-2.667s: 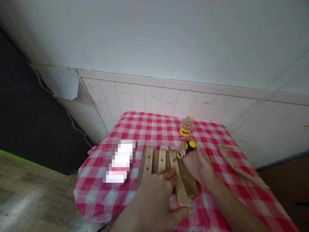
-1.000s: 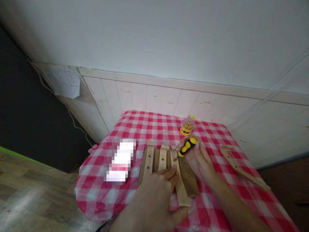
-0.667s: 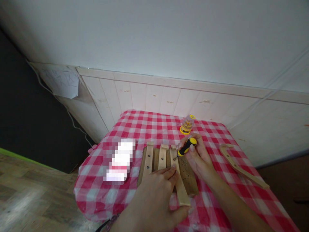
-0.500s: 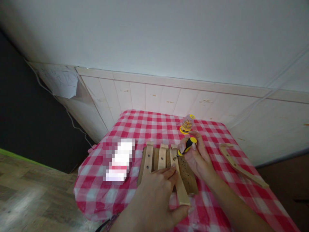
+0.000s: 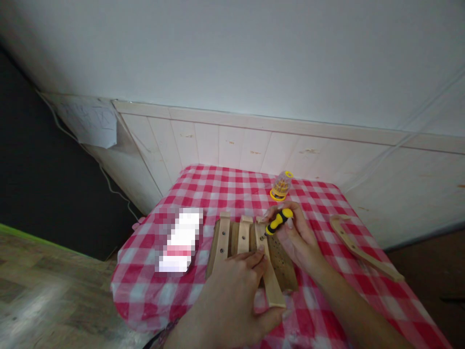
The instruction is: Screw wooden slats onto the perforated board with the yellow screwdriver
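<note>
My right hand (image 5: 298,236) is closed around a yellow-and-black screwdriver (image 5: 279,221). Its tip meets a screw in the rightmost of three pale wooden strips (image 5: 274,288), which lie across a brown wooden board (image 5: 286,264). Stretched over the strips, my left hand (image 5: 238,281) presses its fingertips on that same strip, just below the screw, with the thumb out to the right. Dark screws show in the left strip (image 5: 223,241) and the middle strip (image 5: 244,235). Small holes dot the board's bare right part. My left hand hides the lower part of the strips.
A clear bit case (image 5: 281,186) with yellow ends stands behind my right hand. Another curved wooden strip (image 5: 366,257) with two holes lies at the right. A blurred-out white item (image 5: 181,237) lies left of the board. The checked tablecloth (image 5: 218,182) reaches the panelled wall (image 5: 232,145).
The screwdriver handle has turned, showing more yellow, and my right fingers have shifted around it. My left hand stays in place on the strip.
</note>
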`<state>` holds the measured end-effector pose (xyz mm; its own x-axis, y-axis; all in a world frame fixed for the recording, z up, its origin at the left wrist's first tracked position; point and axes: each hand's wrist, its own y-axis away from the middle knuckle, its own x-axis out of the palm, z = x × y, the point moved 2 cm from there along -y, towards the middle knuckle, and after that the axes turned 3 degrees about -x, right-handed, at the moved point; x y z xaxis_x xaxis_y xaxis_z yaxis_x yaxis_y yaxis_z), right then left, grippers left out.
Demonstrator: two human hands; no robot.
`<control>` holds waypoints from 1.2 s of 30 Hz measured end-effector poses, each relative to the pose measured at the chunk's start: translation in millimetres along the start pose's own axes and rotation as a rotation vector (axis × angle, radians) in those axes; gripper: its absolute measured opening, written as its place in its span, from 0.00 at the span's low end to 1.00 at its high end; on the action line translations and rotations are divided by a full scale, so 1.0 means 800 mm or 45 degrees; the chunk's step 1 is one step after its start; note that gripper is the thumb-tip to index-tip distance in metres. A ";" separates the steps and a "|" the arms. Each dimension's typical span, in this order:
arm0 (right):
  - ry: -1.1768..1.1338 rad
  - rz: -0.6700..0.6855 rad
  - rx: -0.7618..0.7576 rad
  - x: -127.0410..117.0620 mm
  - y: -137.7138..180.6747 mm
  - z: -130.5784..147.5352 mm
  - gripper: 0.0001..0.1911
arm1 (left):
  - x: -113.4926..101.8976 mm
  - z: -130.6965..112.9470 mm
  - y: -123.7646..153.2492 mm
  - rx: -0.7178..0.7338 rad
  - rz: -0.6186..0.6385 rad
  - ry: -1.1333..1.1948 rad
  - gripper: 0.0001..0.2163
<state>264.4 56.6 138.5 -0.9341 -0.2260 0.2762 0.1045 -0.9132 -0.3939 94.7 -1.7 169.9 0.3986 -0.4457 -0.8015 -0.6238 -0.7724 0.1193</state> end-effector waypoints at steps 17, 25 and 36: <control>-0.033 -0.050 0.040 0.006 -0.003 0.000 0.14 | 0.000 -0.003 0.001 0.003 -0.018 -0.011 0.24; -0.007 -0.067 0.027 0.005 0.001 0.002 0.14 | 0.001 -0.002 0.000 0.010 -0.009 0.012 0.24; -0.099 -0.075 0.109 0.005 -0.003 0.006 0.15 | -0.001 -0.002 -0.002 0.015 -0.039 0.048 0.22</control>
<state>261.7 56.4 145.0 -0.9106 -0.1934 0.3652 0.0816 -0.9505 -0.2997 96.5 -0.8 171.1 0.4422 -0.4388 -0.7822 -0.6188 -0.7806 0.0880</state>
